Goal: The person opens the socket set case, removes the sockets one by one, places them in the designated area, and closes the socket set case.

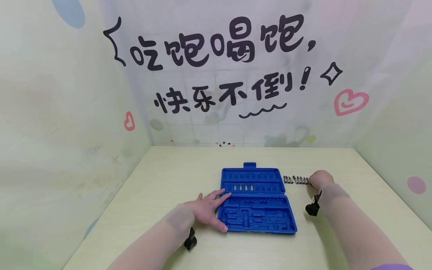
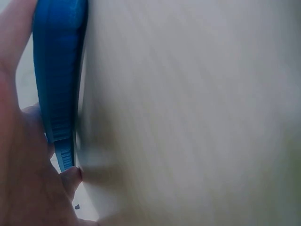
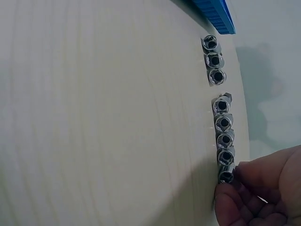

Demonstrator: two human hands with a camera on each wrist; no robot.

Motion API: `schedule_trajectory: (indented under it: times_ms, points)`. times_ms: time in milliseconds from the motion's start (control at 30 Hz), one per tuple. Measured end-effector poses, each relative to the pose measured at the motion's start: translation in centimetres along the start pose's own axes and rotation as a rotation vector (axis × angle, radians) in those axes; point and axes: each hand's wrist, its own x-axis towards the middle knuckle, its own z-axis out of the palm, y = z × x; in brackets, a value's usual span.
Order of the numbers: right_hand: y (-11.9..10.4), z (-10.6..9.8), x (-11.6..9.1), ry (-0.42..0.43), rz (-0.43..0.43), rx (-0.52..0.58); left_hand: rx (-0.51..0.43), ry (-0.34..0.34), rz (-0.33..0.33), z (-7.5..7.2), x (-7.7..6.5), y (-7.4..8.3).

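A blue plastic tool case [image 1: 256,231] lies opened flat on the table, its moulded slots facing up. Several silver bit sockets [image 1: 240,187] sit in its upper half. My left hand [image 1: 206,210] rests along the case's left side with fingers spread, touching the edge; the left wrist view shows the case's ribbed side wall [image 2: 59,80] close against it. To the right of the case, more bit sockets [image 3: 224,123] lie side by side in a row, hollow ends toward me. My right hand [image 1: 321,179] pinches the endmost bit socket [image 3: 226,176] between thumb and finger.
A light wood-grain table [image 1: 175,168] carries everything. Behind it rises a printed wall [image 1: 216,127] with black lettering, and more wall stands at left and right. A small gap splits the row of bit sockets into two groups.
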Motion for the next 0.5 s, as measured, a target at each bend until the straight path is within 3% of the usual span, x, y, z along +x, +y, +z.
schedule_trajectory:
  times_ms: [300,500]
  points:
    - [-0.17,-0.15,-0.40,-0.030,0.078,0.121,0.001,-0.004,-0.004,0.04,0.15,-0.04]
    - [0.26,-0.28,-0.32,-0.068,0.086,0.186,0.001,-0.006,-0.009,-0.06,0.01,0.13]
